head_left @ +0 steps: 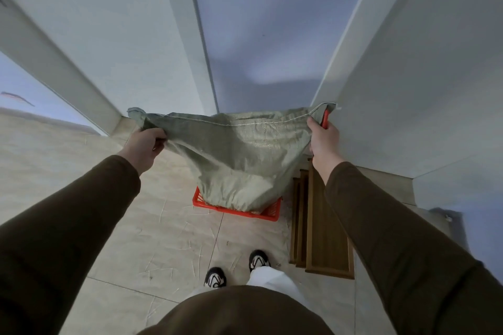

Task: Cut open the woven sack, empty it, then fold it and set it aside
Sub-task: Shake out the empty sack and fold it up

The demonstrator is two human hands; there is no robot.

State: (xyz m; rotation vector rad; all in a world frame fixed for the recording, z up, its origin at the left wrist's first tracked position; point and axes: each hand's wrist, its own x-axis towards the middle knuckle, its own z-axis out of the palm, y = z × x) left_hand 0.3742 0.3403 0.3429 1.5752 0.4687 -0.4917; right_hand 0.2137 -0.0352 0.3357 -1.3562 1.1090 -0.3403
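A grey-green woven sack (236, 155) hangs upside down in front of me, its stitched seam stretched across the top. My left hand (145, 144) grips its left corner. My right hand (324, 139) grips the right corner together with a red-handled cutter (325, 117). The sack's lower end sags into a red plastic basket (206, 205) on the floor. What lies in the basket is hidden by the sack.
Wooden boards (318, 226) lie on the tiled floor to the right of the basket. White walls and a door frame (201, 43) close in ahead and on the right. My feet (236, 269) stand just behind the basket.
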